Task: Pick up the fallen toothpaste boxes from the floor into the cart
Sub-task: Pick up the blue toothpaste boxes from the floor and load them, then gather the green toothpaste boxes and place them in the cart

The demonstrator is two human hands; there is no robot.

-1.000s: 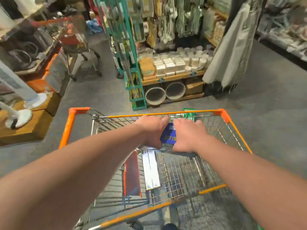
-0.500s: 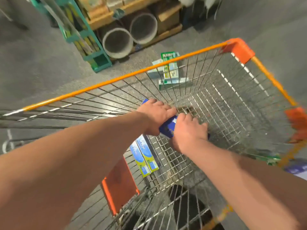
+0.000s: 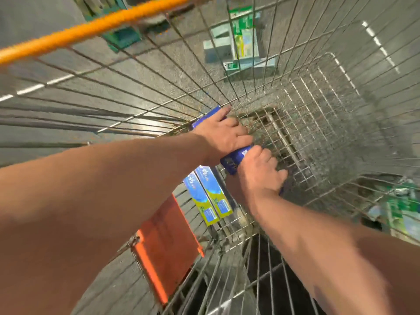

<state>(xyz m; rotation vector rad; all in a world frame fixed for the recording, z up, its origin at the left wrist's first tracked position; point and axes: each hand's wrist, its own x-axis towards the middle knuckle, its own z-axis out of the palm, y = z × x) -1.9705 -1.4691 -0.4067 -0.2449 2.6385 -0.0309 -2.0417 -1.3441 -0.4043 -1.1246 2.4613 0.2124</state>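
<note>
While both arms are reached deep into the wire cart (image 3: 336, 123), dark blue toothpaste boxes (image 3: 235, 161) are gripped between the left hand (image 3: 223, 135) and the right hand (image 3: 261, 176), each closed over one end, probably so the bundle is lowered flat rather than dropped. It is held low, close to the basket floor, just beside two light blue boxes (image 3: 209, 196) already laid side by side near the orange flap (image 3: 166, 242); an orderly row seems intended. Through the front mesh, green and white boxes (image 3: 243, 42) are seen lying on the floor (image 3: 159, 62), so the task is judged unfinished.
</note>
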